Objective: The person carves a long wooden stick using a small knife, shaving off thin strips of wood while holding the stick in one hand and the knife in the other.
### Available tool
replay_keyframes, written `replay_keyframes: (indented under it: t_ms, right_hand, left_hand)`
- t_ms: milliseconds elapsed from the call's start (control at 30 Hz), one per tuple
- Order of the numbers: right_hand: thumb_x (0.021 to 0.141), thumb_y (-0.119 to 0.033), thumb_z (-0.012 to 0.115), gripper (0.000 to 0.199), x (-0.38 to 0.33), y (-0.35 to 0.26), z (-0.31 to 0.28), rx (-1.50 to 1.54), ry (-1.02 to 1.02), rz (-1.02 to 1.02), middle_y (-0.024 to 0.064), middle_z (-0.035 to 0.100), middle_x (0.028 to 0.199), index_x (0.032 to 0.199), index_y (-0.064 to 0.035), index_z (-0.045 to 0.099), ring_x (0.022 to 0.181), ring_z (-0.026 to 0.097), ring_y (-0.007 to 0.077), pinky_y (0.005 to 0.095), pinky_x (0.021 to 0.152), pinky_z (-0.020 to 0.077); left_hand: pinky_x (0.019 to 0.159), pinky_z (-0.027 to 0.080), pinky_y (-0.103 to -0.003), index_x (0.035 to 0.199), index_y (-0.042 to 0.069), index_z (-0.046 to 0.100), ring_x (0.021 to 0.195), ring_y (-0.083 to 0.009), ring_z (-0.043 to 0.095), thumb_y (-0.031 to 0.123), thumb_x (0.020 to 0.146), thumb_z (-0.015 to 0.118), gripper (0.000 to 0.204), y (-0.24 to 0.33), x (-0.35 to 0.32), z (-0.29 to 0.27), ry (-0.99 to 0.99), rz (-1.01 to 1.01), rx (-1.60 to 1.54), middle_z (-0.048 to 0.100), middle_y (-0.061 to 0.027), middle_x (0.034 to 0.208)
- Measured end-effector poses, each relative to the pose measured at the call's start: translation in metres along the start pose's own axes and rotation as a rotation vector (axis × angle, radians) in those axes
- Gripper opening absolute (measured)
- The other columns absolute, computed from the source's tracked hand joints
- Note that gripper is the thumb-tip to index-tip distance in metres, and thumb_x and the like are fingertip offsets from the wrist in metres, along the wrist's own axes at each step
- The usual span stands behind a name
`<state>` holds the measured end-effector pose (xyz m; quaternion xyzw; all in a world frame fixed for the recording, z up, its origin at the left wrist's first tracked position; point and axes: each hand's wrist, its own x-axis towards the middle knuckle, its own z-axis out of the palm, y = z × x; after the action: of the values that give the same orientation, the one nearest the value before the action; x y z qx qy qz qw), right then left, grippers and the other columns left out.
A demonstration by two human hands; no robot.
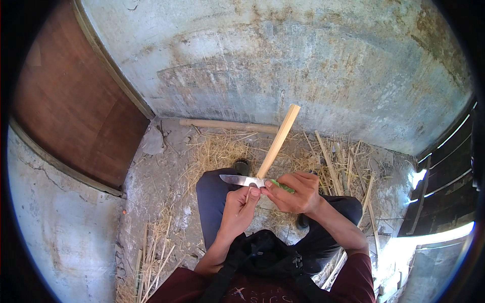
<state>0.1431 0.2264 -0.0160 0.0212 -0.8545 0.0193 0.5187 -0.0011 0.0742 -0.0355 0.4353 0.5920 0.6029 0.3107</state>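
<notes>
My right hand [295, 192] is closed around the green handle of a knife [233, 179]. Its shiny blade points left across the space above my lap. Close beside the blade is my left hand [239, 209], its thumb and fingers pinched together near the handle end. Whatever sits in that pinch is too small or hidden to make out. A pale, straight wooden stick [279, 141] rises beyond the blade and slants up to the right. The knife and fingers cover its lower end, so I cannot tell whether either hand touches it.
Straw [214, 154] and split strips [329, 164] litter the floor ahead, with more strips [156, 262] at lower left. A bamboo pole [230, 125] lies along the stained wall [283, 65]. A brown door panel [81, 101] stands left, dark slats [444, 177] right.
</notes>
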Motion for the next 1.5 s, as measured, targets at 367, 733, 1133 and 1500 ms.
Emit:
replay_keyframes:
  t_ms: [367,733,1133,1500]
  right_hand:
    - [0.073,-0.017,0.097,0.032,0.008,0.003,-0.007,-0.023,0.013,0.015,0.0008,0.065,0.074,0.096,-0.0092,0.076,0.054,0.061,0.0135,0.0270,0.046,0.0441]
    - [0.079,-0.022,0.095,0.027,0.003,0.019,-0.009,-0.069,0.055,0.086,-0.0001,0.064,0.074,0.095,-0.0111,0.076,0.052,0.058,0.0124,0.0280,0.044,0.0407]
    - [0.080,-0.016,0.093,0.019,0.007,0.042,-0.021,-0.079,0.091,0.203,0.0051,0.066,0.070,0.090,-0.0073,0.079,0.051,0.059,0.0187,0.0320,0.044,0.0413]
    - [0.081,-0.012,0.092,0.017,0.006,0.061,-0.024,-0.169,0.097,0.225,0.0065,0.066,0.071,0.086,-0.0066,0.077,0.051,0.059,0.0205,0.0325,0.045,0.0414]
  left_hand:
    - [0.052,0.028,-0.029,0.112,-0.001,0.073,0.061,-0.0027,0.036,0.035,0.112,0.062,0.038,0.014,0.001,-0.004,-0.002,0.004,0.102,0.042,0.0067,0.064]
    - [0.050,0.029,-0.030,0.104,-0.003,0.070,0.060,-0.0028,0.035,0.035,0.112,0.062,0.040,0.012,-0.003,-0.010,0.003,0.006,0.176,0.039,0.0055,0.062]
    - [0.049,0.027,-0.033,0.082,-0.001,0.058,0.059,-0.0053,0.034,0.035,0.114,0.059,0.048,-0.001,-0.015,-0.019,0.023,-0.060,0.176,0.037,0.0030,0.060]
    - [0.051,0.030,-0.034,0.083,-0.002,0.057,0.061,-0.0065,0.034,0.034,0.115,0.056,0.048,-0.011,-0.026,-0.030,0.010,-0.083,0.196,0.037,0.0021,0.062]
